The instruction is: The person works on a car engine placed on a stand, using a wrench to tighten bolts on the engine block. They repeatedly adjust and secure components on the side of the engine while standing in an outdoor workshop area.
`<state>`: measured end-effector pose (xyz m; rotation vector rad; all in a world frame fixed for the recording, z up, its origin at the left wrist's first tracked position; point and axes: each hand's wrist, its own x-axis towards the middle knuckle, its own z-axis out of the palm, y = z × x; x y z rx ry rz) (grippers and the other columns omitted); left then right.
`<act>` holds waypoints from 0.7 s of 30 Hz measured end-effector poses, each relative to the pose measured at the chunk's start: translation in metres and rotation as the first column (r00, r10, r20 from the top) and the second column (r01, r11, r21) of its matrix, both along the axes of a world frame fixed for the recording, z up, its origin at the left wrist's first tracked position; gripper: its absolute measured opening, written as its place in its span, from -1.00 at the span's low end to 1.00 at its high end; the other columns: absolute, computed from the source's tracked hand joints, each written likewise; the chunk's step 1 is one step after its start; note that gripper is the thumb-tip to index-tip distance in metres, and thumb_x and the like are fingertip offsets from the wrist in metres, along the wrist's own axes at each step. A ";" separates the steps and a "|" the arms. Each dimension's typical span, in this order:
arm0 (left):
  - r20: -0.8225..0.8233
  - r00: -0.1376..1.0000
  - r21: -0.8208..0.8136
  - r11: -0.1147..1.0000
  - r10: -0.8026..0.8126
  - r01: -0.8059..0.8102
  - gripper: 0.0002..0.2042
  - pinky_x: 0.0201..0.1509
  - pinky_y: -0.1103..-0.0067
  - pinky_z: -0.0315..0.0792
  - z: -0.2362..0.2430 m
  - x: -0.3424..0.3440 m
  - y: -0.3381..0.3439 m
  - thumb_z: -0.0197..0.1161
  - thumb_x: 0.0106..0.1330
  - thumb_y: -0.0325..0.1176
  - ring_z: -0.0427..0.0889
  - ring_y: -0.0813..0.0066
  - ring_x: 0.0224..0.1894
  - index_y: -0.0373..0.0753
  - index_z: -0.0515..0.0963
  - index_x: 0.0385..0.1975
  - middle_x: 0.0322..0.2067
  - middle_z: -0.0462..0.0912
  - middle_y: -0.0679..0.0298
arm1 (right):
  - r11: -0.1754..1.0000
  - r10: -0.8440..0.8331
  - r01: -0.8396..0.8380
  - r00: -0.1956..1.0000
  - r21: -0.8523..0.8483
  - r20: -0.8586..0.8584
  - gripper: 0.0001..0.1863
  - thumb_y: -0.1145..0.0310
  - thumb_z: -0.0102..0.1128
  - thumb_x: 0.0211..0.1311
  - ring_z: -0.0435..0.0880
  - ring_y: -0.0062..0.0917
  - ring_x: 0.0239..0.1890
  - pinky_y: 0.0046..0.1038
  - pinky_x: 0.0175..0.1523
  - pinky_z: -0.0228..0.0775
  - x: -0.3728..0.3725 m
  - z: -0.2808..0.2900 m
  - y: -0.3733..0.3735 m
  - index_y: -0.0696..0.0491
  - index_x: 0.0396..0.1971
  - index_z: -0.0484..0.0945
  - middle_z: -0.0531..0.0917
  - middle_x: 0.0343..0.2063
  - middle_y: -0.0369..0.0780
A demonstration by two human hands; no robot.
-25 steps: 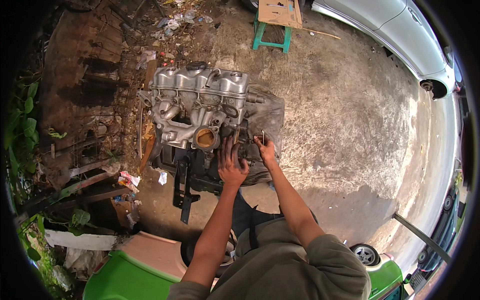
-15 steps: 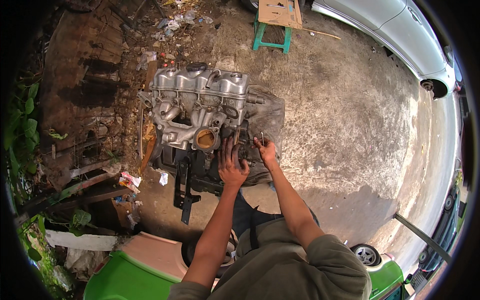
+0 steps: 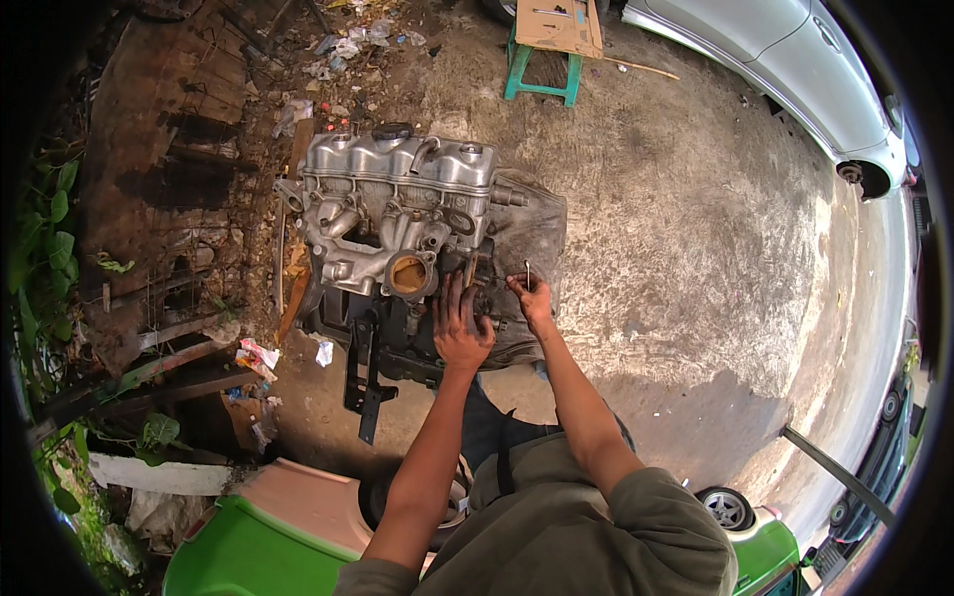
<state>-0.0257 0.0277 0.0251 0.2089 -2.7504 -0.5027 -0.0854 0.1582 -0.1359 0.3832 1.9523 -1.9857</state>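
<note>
A greasy car engine (image 3: 397,171) with a silver valve cover and intake manifold rests in front of me. My left hand (image 3: 463,333) lies against its dark lower side, just right of the round manifold opening (image 3: 408,275); the fingers are stretched out, their tips partly lost among dark parts. At the engine's right end, my right hand (image 3: 534,301) pinches a slim silver wrench (image 3: 528,268), whose shaft sticks up past the fingers. The wrench's lower end is hidden by the hand. Below the manifold, a black metal bracket (image 3: 366,372) juts toward me.
A green stool (image 3: 517,74) with a cardboard sheet (image 3: 558,30) and small tools on it stands at the far side. A silver car (image 3: 755,50) is at far right, a green and pink vehicle (image 3: 258,526) behind me. Litter and rusty metal (image 3: 179,179) lie left.
My right hand has shifted slightly to the right with the wrench, which stands a little differently. My left hand stays in place on the engine.
</note>
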 end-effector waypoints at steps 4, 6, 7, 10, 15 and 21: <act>-0.002 1.000 -0.001 1.000 -0.001 0.001 -0.55 0.28 -0.01 0.32 0.000 0.000 0.000 0.05 0.06 -0.37 0.33 0.04 0.36 -0.29 0.50 0.00 0.28 0.38 0.07 | 0.986 0.025 -0.061 0.975 0.158 0.220 -0.66 0.19 0.38 0.23 0.62 -0.50 -0.45 -0.42 -0.21 0.44 -0.011 -0.009 -0.003 0.22 -0.33 0.64 0.70 -0.49 -0.19; -0.003 1.000 -0.001 1.000 0.000 0.000 -0.56 0.28 0.01 0.32 0.000 0.000 0.000 0.05 0.05 -0.37 0.34 0.04 0.35 -0.30 0.50 0.00 0.27 0.39 0.06 | 0.996 -0.001 -0.011 0.991 0.090 0.132 -0.70 0.25 0.41 0.19 0.62 -0.51 -0.45 -0.41 -0.21 0.44 -0.013 -0.012 -0.005 0.22 -0.34 0.64 0.70 -0.51 -0.20; -0.009 1.000 -0.001 1.000 -0.001 0.001 -0.56 0.28 0.01 0.32 -0.001 0.000 0.000 0.05 0.05 -0.37 0.34 0.03 0.35 -0.30 0.50 -0.01 0.27 0.39 0.06 | 0.997 -0.026 0.013 0.986 0.077 0.166 -0.72 0.28 0.43 0.18 0.62 -0.52 -0.45 -0.41 -0.21 0.44 -0.013 -0.012 -0.005 0.22 -0.34 0.64 0.70 -0.52 -0.21; -0.028 1.000 0.000 1.000 -0.006 0.006 -0.56 0.28 0.03 0.32 -0.002 -0.001 -0.001 0.05 0.04 -0.38 0.35 0.03 0.34 -0.31 0.51 -0.02 0.27 0.39 0.06 | 1.000 0.014 -0.012 0.996 0.022 -0.086 -0.72 0.29 0.45 0.15 0.61 -0.53 -0.48 -0.42 -0.23 0.44 -0.007 -0.009 -0.003 0.21 -0.35 0.64 0.68 -0.56 -0.22; -0.022 1.000 0.022 1.000 -0.004 0.005 -0.56 0.28 0.03 0.32 -0.001 -0.001 -0.001 0.04 0.04 -0.38 0.35 0.04 0.34 -0.30 0.51 -0.02 0.27 0.39 0.07 | 1.000 0.015 -0.015 0.999 -0.018 0.044 -0.71 0.29 0.46 0.14 0.62 -0.56 -0.46 -0.47 -0.23 0.44 -0.006 0.001 -0.004 0.22 -0.37 0.63 0.69 -0.58 -0.21; 0.015 1.000 0.020 1.000 0.007 -0.007 -0.57 0.30 0.02 0.31 0.000 0.000 -0.001 0.04 0.07 -0.35 0.35 0.05 0.35 -0.28 0.52 -0.02 0.28 0.39 0.09 | 0.966 0.119 -0.142 0.986 0.214 0.120 -0.50 -0.03 0.23 0.31 0.65 -0.45 -0.44 -0.41 -0.25 0.43 -0.013 -0.006 -0.004 0.22 -0.27 0.66 0.69 -0.60 -0.16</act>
